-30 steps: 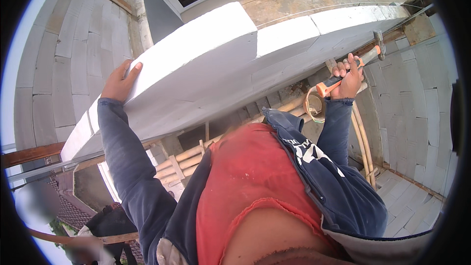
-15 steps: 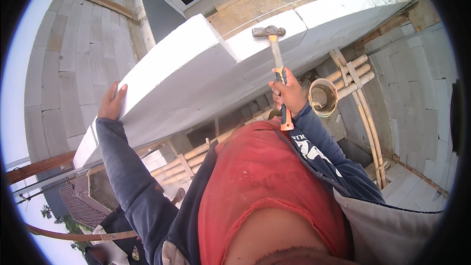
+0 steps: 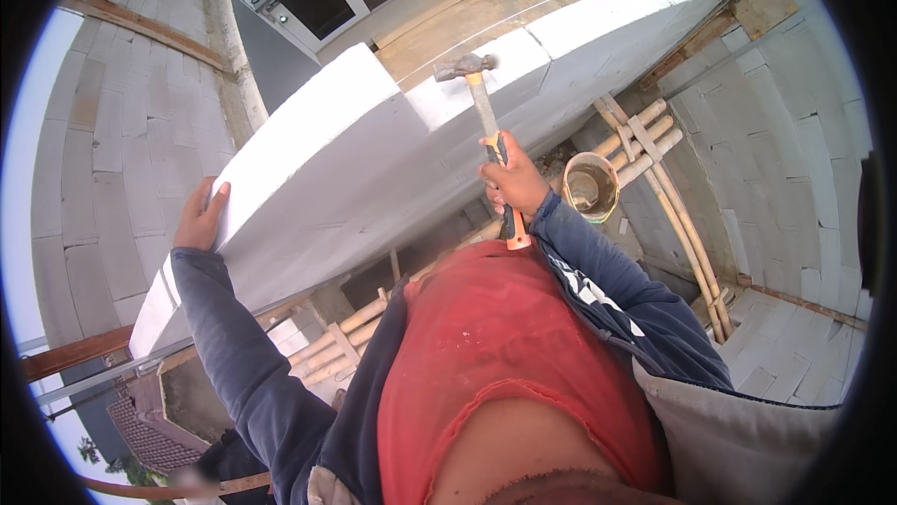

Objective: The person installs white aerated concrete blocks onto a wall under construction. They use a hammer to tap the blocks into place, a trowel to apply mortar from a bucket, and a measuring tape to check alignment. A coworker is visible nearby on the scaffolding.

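Pale block walls [image 3: 112, 159] rise on the left, a white-framed door [image 3: 322, 5] stands up at the top, and down at the lower left we've got a tiled roof [image 3: 154, 435]. Across the middle runs the white wall [image 3: 598, 14], curving in this wide view, with a taller section [image 3: 299, 136] stepping up on its left half.

And look at the right hand [image 3: 517, 183]: grip closed firmly around the hammer [image 3: 485, 114], black and orange handle in the fist, butt end down by the red shirt [image 3: 495, 346]. Metal head up at the top, right over the lower ledge, just beside that step! Touching the wall or just above it? Cannot tell from here.

Over to the left hand [image 3: 199, 217], grip open, resting on the taller section near its left end, thumb and fingers apart on the edge.

Below the wall, to the right of the hammer, sits a round bucket [image 3: 611, 192], dirty inside, close beside bamboo poles [image 3: 687, 229] crossing one another.
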Available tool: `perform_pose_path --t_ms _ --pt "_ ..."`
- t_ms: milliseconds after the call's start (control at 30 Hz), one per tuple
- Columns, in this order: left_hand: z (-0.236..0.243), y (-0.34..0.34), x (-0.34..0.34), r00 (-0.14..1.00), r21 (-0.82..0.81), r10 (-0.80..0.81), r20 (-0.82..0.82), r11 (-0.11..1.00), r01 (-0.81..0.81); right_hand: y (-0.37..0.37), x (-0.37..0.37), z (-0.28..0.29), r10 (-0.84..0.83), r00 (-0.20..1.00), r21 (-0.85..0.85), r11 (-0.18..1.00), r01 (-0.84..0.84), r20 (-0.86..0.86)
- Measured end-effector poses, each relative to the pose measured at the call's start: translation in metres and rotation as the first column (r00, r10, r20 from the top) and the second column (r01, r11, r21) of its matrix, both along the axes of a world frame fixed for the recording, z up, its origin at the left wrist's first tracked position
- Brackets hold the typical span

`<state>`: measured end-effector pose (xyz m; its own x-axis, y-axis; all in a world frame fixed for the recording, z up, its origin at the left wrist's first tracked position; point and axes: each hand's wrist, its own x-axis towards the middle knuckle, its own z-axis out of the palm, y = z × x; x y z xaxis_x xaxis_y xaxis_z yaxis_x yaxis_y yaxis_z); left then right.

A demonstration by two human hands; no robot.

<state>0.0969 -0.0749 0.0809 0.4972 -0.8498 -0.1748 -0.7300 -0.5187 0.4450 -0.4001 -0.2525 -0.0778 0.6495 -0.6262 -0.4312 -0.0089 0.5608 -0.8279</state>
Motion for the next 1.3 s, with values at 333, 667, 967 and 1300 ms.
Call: perform_pose_path --t_ms 333,667,967,1300 --pt "-0.032 0.022 0.036 0.989 -0.148 -0.074 0.131 0.985 0.094 0.030 -0.030 0.009 -0.214 0.977 -0.029 0.977 0.213 -0.021" --pt "0.005 0.010 -0.111 0.737 -0.054 -0.124 0.664 0.976 0.213 0.066 -0.085 0.028 -0.707 0.691 -0.442 0.673 0.594 -0.148" --pt "-0.034 -0.010 -0.228 0.846 -0.648 -0.426 0.320 0.553 0.524 0.015 -0.037 0.144 -0.549 0.819 -0.957 0.291 0.003 -0.165" --pt "-0.176 0.072 -0.216 0.914 -0.327 -0.399 -0.078 0.876 0.354 -0.016 0.191 0.196 -0.222 0.926 -0.805 -0.458 -0.376 -0.306"
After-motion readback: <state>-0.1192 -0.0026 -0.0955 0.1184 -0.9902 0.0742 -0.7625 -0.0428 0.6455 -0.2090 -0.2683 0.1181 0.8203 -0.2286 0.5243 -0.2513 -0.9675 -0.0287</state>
